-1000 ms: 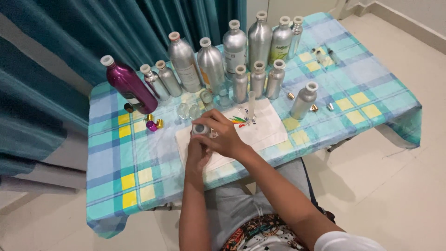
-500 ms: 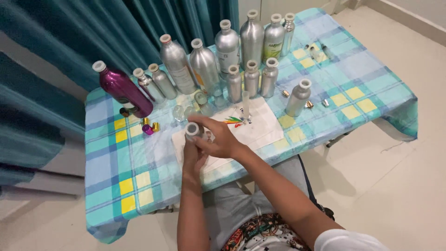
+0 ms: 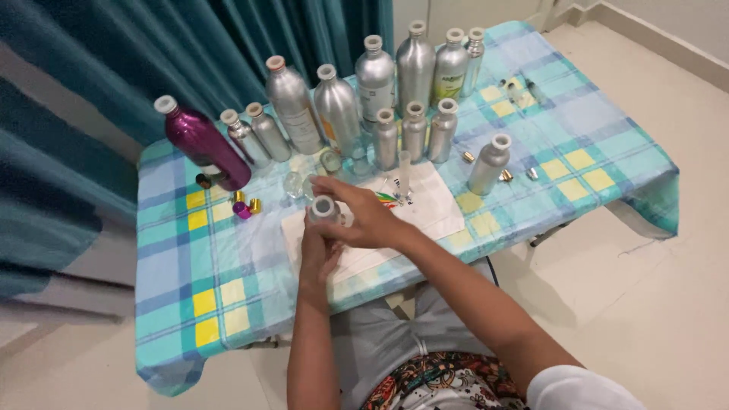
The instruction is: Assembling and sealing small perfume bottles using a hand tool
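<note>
Both hands grasp a small silver bottle [image 3: 325, 209] over the white paper [image 3: 425, 216], the left hand [image 3: 317, 250] clasping it from below, the right hand [image 3: 368, 220] gripping just beside its open top.

Brushed metal bottles [image 3: 376, 80], glossy purple bottle [image 3: 203, 142], checked cloth tablecloth [image 3: 197, 281]

I count one purple bottle [image 3: 199, 144] and eleven silver bottles [image 3: 373, 80] standing on the checked cloth, with a twelfth small silver one [image 3: 325, 209] in my hands. Nearby lie one pink cap [image 3: 241, 210] and two gold caps [image 3: 255, 205].
</note>
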